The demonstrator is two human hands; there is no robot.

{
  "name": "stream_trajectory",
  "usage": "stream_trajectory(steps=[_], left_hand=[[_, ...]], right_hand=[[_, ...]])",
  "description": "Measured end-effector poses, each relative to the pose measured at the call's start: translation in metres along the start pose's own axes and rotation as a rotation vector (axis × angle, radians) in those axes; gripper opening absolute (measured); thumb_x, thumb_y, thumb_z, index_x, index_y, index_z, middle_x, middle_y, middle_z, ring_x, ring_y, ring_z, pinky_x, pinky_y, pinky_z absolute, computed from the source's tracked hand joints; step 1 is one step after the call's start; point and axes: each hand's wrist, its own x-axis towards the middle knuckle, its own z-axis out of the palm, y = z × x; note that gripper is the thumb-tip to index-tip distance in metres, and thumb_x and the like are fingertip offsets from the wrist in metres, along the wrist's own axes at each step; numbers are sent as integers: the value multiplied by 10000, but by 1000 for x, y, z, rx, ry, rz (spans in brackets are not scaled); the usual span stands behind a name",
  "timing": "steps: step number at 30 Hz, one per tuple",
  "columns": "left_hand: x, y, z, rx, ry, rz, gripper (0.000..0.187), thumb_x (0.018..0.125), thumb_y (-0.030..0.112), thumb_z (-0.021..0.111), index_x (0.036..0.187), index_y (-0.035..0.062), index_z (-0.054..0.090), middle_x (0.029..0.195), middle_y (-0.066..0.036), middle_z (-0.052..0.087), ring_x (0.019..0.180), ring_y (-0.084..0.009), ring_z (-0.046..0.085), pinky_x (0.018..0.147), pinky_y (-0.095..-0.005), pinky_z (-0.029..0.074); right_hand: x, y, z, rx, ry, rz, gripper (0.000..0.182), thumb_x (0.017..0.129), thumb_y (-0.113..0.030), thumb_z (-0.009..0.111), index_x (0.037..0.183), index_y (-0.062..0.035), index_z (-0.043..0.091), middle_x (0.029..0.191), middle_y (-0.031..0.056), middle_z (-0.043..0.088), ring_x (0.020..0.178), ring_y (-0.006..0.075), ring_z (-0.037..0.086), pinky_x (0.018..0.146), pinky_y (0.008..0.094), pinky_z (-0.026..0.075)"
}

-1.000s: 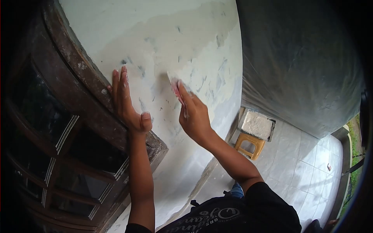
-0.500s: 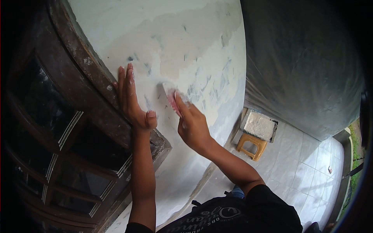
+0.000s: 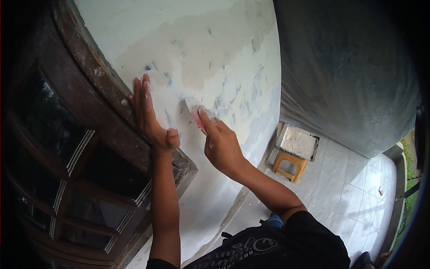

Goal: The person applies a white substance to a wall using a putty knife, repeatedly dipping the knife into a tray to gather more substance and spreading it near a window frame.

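My right hand (image 3: 221, 145) grips a putty knife (image 3: 196, 115) with a reddish, paste-smeared handle. Its blade lies against the patchy white wall (image 3: 192, 54), where dark scuffs and damp-looking filler patches show. Farther left, my left hand (image 3: 152, 119) rests at the edge of the brown wooden window frame (image 3: 112, 85), fingers stretched out and thumb apart. White paste coats its fingertips. Nothing is held in it.
A tray of white paste (image 3: 299, 142) sits on a yellow plastic stool (image 3: 289, 167) on the tiled floor (image 3: 331, 188). Dark sheeting (image 3: 345, 76) hangs at the right. Glass panes (image 3: 49, 121) fill the wooden frame at left.
The view has shifted slightly. My right hand and the putty knife stay at nearly the same spot on the wall, and my left hand keeps its place by the frame.
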Motion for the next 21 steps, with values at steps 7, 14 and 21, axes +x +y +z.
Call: stream_trajectory(steps=[7,14,21], left_hand=[[-1,1,-2,26,-14,21,856,946,607,263,1472,-63,350,1460,-302,451,1418,-467,344,1171,-581,155],[-1,1,-2,18,-8,19,855,944,609,257,1475,-55,351,1457,-301,456,1421,-465,341,1172,-581,151],[-3,-4,2,29,42,15,899,887,650,310,1492,-13,371,1445,-248,500,1406,-449,379,1170,-573,176]], right_hand=[[86,31,8,-227,199,-18,661,722,114,572,1371,113,446,1111,318,607,1058,461,604,863,434,545],[-1,7,10,-104,27,-4,677,723,124,554,1387,116,421,1126,346,585,1035,478,600,877,458,535],[77,33,1,-86,252,69,633,784,154,526,1402,40,446,1079,275,621,1002,452,619,847,458,531]])
